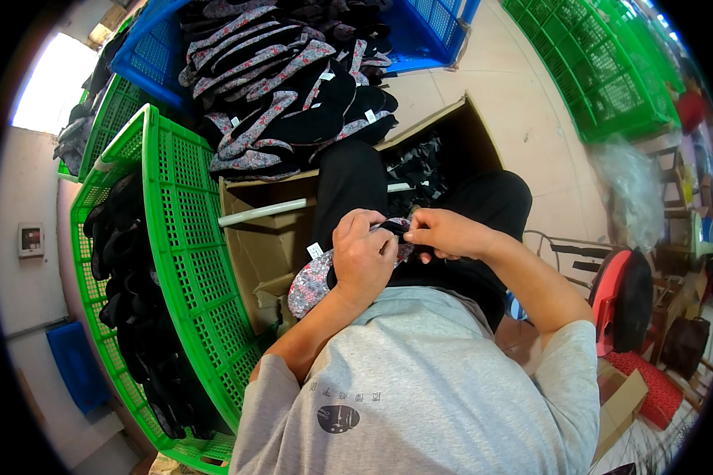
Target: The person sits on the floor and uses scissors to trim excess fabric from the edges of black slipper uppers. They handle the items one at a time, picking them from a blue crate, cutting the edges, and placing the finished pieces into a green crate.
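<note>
A floral grey-and-pink fabric piece with black parts and a small white tag lies over my lap. Its kind is not plain from here. My left hand presses down on it, with the fingers bent and gripping its upper edge. Just to the right, my right hand pinches the same piece between thumb and forefinger at its black, floral-trimmed end. The two hands are close together above my thighs. Part of the piece is hidden under the left hand and wrist.
Past my knees, similar floral and black pieces are heaped by a blue crate. An open cardboard box with black scraps stands between my legs, crossed by a pale rod. A green crate of black pieces stands left; green crates stand far right.
</note>
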`<state>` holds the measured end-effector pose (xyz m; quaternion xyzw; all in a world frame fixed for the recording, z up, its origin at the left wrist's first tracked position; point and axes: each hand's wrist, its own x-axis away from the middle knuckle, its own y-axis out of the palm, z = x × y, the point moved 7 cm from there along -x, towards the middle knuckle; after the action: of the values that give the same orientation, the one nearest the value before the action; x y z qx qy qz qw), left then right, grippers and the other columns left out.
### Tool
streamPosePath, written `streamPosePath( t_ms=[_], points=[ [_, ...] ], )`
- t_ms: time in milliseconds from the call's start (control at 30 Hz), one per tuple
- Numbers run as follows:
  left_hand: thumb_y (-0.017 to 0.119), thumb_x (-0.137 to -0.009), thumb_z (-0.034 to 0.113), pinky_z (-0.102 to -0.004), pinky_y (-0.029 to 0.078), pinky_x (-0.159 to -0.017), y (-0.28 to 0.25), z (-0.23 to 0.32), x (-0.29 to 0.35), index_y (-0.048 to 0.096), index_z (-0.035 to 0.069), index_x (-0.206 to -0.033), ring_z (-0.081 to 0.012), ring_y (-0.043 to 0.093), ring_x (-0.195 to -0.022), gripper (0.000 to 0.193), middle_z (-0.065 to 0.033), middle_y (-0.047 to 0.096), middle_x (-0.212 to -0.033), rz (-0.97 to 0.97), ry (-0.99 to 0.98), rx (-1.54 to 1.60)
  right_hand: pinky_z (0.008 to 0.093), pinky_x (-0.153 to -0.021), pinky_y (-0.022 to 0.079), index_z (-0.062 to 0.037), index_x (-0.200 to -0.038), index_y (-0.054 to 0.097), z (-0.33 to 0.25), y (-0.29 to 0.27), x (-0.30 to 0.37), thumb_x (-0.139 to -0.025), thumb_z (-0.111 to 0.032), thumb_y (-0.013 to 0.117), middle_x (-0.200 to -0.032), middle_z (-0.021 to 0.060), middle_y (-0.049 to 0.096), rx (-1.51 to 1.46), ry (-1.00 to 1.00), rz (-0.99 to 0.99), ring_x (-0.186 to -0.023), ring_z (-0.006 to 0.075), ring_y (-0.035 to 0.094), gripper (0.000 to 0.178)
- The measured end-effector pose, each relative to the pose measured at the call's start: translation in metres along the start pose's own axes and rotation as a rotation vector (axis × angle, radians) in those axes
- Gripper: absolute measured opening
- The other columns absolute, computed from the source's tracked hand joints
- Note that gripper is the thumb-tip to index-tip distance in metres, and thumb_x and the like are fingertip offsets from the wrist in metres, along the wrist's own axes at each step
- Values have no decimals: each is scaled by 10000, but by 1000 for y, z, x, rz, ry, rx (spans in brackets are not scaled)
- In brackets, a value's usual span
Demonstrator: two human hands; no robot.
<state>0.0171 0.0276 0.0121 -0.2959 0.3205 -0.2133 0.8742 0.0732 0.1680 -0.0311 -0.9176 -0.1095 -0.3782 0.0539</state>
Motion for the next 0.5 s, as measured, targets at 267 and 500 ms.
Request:
streamPosePath(
  t_ms=[267,500],
  points=[
    [746,-740,26,-392,484,-674,-12,-10,-31,708,49,-810,-287,606,-733,84,-79,629,-760,12,-40,81,202,-437,334,-95,-1140,506,55,7,0,-1045,-291,505,-848,64,621,-863,-407,99,-531,70,434,219],
    [666,-825,53,-380,520,-860,4,1,-51,736,40,-937,-292,653,-970,132,-105,714,-971,-143,84,-146,239,-584,418,-87,-1224,495,81,31,-11,-1054,-337,459,-915,91,605,-1082,-557,267,-679,135,509,304]
  ],
)
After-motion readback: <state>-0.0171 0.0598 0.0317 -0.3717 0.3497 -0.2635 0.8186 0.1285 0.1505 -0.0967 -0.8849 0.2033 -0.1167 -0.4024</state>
